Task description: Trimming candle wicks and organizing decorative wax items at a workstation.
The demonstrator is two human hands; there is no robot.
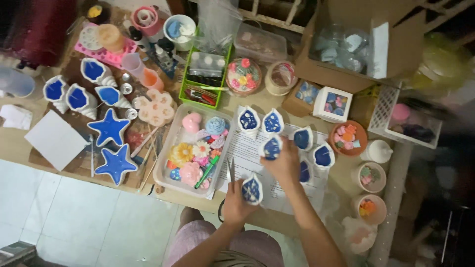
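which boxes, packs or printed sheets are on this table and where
Cardboard box: top right, open, brown, clear bags inside.
Small box: below it, white cube, window showing coloured pieces.
Printed sheet: centre, white, under the blue moulds.
White card: left edge, blank, tilted.

- A low wooden table [148, 190] crowded edge to edge, lit evenly from above.
- Pale square floor tiles [74, 222] at the lower left.
- A cardboard box [341, 74] at the back, dark shadow on the right.
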